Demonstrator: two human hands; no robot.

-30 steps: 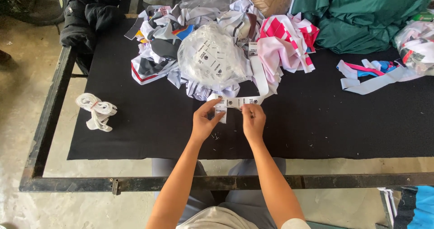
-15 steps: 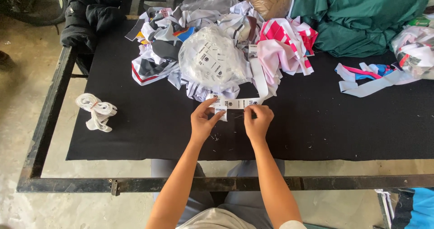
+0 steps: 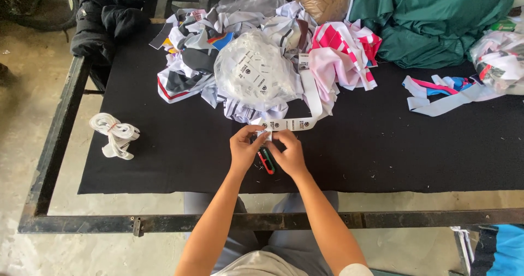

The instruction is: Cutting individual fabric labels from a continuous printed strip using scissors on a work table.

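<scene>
My left hand (image 3: 244,147) and my right hand (image 3: 290,155) are close together over the black mat (image 3: 164,161), both pinching the near end of a white printed label strip (image 3: 297,124). The strip curves up and away to the heap behind it. Just below my fingers a small red-and-green thread snipper (image 3: 266,161) lies on the mat; whether a finger touches it I cannot tell. A clear bag full of white labels (image 3: 254,77) sits directly beyond my hands.
A tied bundle of white strips (image 3: 114,136) lies at the left. Fabric scraps (image 3: 188,63), pink-and-white cloth (image 3: 344,52), green cloth (image 3: 436,19) and a black jacket (image 3: 103,19) crowd the far side. Loose strips (image 3: 442,93) lie right. A metal frame (image 3: 218,221) edges the table.
My hands have come together and drawn slightly nearer to me, bunching the strip's end between them. The snipper now shows below my fingers.
</scene>
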